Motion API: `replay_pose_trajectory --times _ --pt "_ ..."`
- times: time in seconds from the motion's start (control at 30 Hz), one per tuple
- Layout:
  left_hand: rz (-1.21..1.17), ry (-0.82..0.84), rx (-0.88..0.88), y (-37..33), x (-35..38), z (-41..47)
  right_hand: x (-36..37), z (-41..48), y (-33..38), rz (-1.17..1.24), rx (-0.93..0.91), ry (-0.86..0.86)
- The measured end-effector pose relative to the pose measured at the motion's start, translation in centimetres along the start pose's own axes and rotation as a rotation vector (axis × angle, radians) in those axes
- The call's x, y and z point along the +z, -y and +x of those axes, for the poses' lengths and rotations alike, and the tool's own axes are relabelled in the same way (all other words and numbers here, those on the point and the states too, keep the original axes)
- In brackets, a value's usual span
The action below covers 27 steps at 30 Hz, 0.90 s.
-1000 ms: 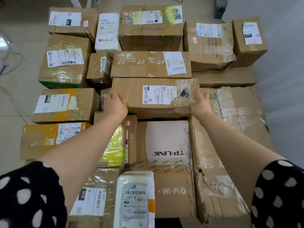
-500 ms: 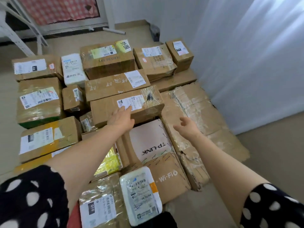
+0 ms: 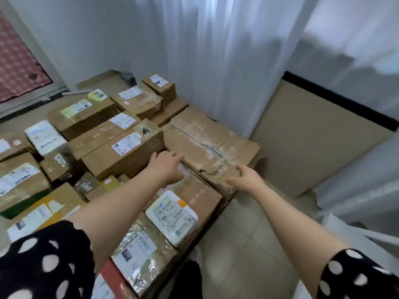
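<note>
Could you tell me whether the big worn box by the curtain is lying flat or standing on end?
Lying flat: the big worn box has its broad, taped face turned upward.

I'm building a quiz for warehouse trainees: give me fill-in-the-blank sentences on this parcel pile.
1. The white padded mailer lies on a brown carton printed ____.
2. The left hand and right hand reach toward the battered, taped cardboard box beside the white ____.
3. Both sleeves are black with white ____.
Missing: Wi-Fi; curtain; dots.
</note>
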<state>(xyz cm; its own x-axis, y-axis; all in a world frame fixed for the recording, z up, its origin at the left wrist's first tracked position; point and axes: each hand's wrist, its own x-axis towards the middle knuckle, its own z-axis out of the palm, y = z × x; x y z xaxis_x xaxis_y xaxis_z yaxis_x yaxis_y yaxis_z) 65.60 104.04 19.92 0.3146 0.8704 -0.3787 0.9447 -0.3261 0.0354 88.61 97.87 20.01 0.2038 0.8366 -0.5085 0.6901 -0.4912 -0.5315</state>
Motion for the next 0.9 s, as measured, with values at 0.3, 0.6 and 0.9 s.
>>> replay_pose_trajectory --times 0.3,0.6,0.9 --pt "0.165 0.019 0.42 -9.1 -0.7 -9.4 0.9 -14.9 -7.8 0.153 0.207 -0.183" --pt "0.254 0.029 0.683 -9.7 2.3 -19.7 8.9 -30.9 -10.3 0.143 0.444 -0.329" --pt "0.324 -0.018 0.864 -9.1 5.5 -32.2 17.6 -44.4 -8.7 0.158 0.544 -0.48"
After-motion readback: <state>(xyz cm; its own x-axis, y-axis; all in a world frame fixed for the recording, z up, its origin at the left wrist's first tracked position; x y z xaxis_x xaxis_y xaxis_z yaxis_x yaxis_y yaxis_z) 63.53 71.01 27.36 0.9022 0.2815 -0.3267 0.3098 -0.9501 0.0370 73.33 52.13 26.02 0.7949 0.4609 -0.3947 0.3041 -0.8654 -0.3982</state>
